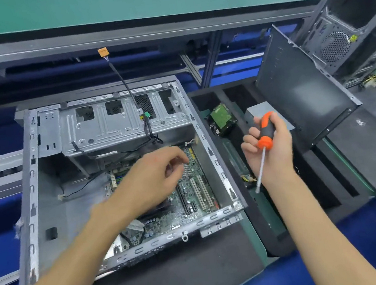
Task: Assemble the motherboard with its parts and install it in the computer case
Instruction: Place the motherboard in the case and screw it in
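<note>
Head view: we see the motherboard [190,198] lying inside the open computer case [123,176], metal rim all round (loose cables at twelve o'clock). At three o'clock, our right hand [268,147] clenches a screwdriver [264,145], tip down. Our left hand [153,176] hovers over the board, fingertips pinched; contents unclear.

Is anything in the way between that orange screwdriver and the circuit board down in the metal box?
The case's right side wall lies between them: the right hand holds the screwdriver outside the computer case, beyond that wall. The left hand also hovers over the motherboard, covering part of it. From above, the case is open.
</note>
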Demonstrator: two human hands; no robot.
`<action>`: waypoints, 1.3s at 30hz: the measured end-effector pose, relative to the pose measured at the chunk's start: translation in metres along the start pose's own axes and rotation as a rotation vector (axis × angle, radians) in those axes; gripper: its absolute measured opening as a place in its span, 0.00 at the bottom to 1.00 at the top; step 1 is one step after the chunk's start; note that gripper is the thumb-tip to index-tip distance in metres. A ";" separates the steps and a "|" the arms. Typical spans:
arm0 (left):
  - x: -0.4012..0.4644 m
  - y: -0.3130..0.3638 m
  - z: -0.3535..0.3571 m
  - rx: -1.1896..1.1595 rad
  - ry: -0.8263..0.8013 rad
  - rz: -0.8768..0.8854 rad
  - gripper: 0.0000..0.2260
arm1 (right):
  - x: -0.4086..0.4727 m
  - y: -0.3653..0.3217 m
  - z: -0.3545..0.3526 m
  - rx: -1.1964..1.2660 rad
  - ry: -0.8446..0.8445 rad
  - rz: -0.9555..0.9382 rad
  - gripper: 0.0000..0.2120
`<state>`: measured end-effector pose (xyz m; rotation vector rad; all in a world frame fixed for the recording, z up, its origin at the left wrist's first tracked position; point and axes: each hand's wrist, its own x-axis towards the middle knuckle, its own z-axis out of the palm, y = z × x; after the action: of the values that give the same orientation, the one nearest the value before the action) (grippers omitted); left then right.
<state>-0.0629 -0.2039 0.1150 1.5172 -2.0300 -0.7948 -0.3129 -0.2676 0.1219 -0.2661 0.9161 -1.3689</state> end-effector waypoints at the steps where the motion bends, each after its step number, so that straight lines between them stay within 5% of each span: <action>1: 0.004 0.014 0.006 -0.044 -0.002 0.021 0.07 | 0.000 -0.008 -0.006 0.017 0.009 0.009 0.15; 9: 0.038 0.115 0.085 -0.186 -0.122 0.090 0.09 | -0.004 -0.053 -0.069 0.131 0.007 0.071 0.10; 14: 0.053 0.142 0.149 -0.005 -0.293 0.054 0.11 | -0.003 -0.075 -0.112 0.052 0.015 0.035 0.11; 18: 0.064 0.136 0.194 0.303 -0.430 -0.064 0.16 | 0.002 -0.076 -0.142 -0.034 0.122 -0.070 0.11; 22: 0.079 0.120 0.224 0.586 -0.397 -0.073 0.16 | 0.011 -0.069 -0.170 -0.107 0.188 -0.118 0.08; 39: 0.134 0.078 0.312 0.856 -0.760 -0.085 0.12 | 0.035 -0.065 -0.234 -0.113 0.170 0.004 0.03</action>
<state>-0.3642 -0.2643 -0.0498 1.9226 -3.1669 -0.5995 -0.5237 -0.2366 0.0001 -0.2363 1.1363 -1.3533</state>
